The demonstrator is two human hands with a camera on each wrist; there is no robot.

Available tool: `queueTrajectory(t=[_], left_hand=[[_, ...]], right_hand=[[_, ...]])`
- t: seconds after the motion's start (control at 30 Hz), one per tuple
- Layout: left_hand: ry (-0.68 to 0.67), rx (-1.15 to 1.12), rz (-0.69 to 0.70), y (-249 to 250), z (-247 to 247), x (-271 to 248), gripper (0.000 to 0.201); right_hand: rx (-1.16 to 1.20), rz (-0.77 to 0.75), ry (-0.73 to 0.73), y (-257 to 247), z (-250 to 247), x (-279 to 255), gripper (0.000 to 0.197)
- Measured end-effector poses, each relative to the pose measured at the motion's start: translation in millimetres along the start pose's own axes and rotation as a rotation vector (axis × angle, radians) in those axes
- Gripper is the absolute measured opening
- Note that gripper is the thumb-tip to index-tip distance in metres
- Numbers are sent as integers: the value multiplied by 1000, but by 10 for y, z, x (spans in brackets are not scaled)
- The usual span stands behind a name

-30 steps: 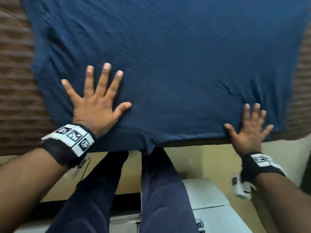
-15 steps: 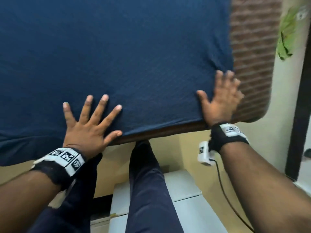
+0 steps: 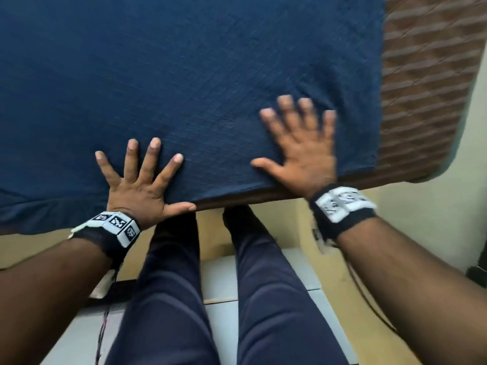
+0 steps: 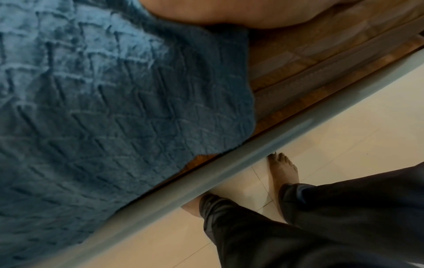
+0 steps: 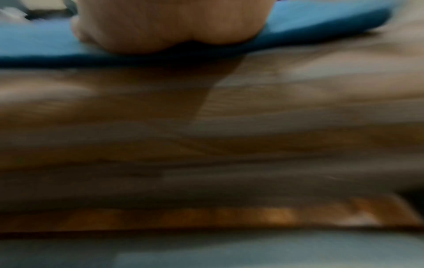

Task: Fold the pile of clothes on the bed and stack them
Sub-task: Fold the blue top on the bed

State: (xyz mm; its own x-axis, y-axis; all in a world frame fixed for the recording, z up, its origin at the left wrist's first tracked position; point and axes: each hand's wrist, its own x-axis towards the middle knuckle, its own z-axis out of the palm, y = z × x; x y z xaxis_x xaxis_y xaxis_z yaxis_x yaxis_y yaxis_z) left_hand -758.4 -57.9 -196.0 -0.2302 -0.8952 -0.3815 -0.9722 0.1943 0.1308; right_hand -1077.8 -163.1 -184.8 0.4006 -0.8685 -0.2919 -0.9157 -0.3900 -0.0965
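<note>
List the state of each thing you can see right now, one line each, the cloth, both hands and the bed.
Navy garment: spread flat on the bed, unfolded, near edge overhanging slightly at the left.
Left hand: open, fingers splayed, pressing the garment's near edge.
Right hand: open, flat on the garment near its right side, blurred.
Bed: brown striped cover exposed to the right of the garment.

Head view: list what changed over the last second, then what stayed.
The right hand slid left across the blue cloth, away from its right edge and closer to the left hand. Nothing was taken hold of or let go. Unchanged: both hands flat on the cloth, fingers spread, near the bed's front edge; the cloth lies spread.
</note>
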Motion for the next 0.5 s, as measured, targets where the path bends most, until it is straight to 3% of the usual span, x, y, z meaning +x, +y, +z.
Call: queueTrajectory(t=[0.13, 0.2, 0.3, 0.4, 0.5], left_hand=[[-12, -17, 11, -16, -32, 36, 109], [18, -9, -14, 45, -105, -22, 102], [111, -48, -54, 326, -278, 174, 84], [122, -78, -172, 628, -397, 512, 75], [63, -154, -398, 494, -391, 573, 77]], right_hand=[[45, 502, -119, 1033, -183, -536, 104], [65, 585, -150, 1152, -355, -613, 105], [33, 306, -83, 645, -400, -287, 90], [51, -43, -6, -373, -178, 197, 74], [53, -51, 20, -806, -44, 439, 69]])
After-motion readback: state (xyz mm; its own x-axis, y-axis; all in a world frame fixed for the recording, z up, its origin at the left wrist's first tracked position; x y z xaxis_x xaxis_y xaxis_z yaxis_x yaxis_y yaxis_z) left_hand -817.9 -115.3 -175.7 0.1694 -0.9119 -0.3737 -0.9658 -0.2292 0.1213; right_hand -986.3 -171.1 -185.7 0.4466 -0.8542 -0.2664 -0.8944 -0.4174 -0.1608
